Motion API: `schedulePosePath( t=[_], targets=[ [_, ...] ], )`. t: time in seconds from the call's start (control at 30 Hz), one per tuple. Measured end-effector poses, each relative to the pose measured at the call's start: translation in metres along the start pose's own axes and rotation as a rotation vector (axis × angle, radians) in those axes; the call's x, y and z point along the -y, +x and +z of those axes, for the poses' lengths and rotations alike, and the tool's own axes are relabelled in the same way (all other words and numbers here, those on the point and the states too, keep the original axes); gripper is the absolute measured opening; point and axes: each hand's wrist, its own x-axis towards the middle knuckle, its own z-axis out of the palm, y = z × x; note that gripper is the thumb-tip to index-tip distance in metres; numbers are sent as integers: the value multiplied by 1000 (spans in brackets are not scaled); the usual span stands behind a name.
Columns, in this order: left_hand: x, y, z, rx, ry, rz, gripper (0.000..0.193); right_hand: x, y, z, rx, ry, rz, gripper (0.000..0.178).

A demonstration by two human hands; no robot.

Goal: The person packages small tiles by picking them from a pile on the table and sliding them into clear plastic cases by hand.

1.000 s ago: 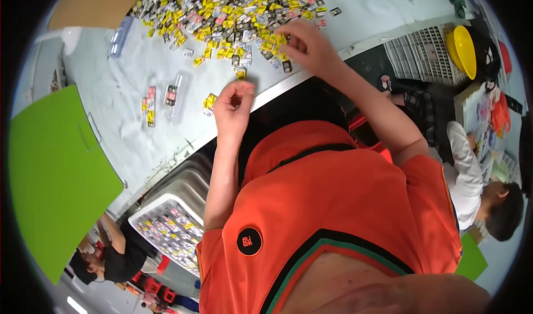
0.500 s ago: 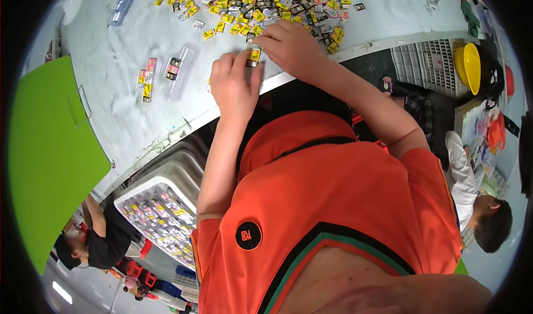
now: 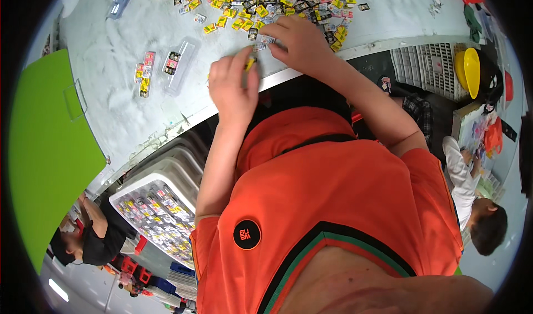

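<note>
My left hand (image 3: 233, 86) is closed at the table's near edge, with a small yellow-and-black rectangular piece (image 3: 250, 63) between thumb and forefinger. To its right, my right hand (image 3: 304, 46) pinches a small whitish piece (image 3: 268, 39) at the edge of the heap. Another small grey-white piece (image 3: 259, 46) lies between the two hands. Beyond them spreads a big heap of small yellow, black, pink and white pieces (image 3: 261, 10). Left of my left hand, a clear plastic tray (image 3: 187, 64) lies beside a short row of black and pink pieces (image 3: 171, 63).
Further left is a joined group of pink and yellow pieces (image 3: 145, 74). Another clear tray (image 3: 123, 0) lies at the far left. Below the table edge stands a white bin (image 3: 119, 198) full of pieces. A green board (image 3: 50, 142) is at left; two people work nearby.
My left hand has drawn slightly left with the yellow-and-black piece, away from the right hand. Whitish pieces now show at my right fingertips.
</note>
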Motion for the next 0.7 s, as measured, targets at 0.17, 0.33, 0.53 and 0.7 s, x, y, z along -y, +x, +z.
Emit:
schedulePosePath(
  t=[0.17, 0.33, 0.53, 0.7],
  targets=[
    [16, -16, -24, -11, -203, -321, 21, 0, 3, -3, 55, 103, -91, 27],
    [24, -21, -36, -84, -351, -569, 23, -3, 15, 2, 112, 22, -259, 23],
    [45, -31, -61, -143, -203, -623, 23, -10, 22, 2, 184, -113, -398, 24],
    [52, -45, -59, -128, -182, -620, 24, -5, 14, 11, 156, -160, -377, 24]
  ],
)
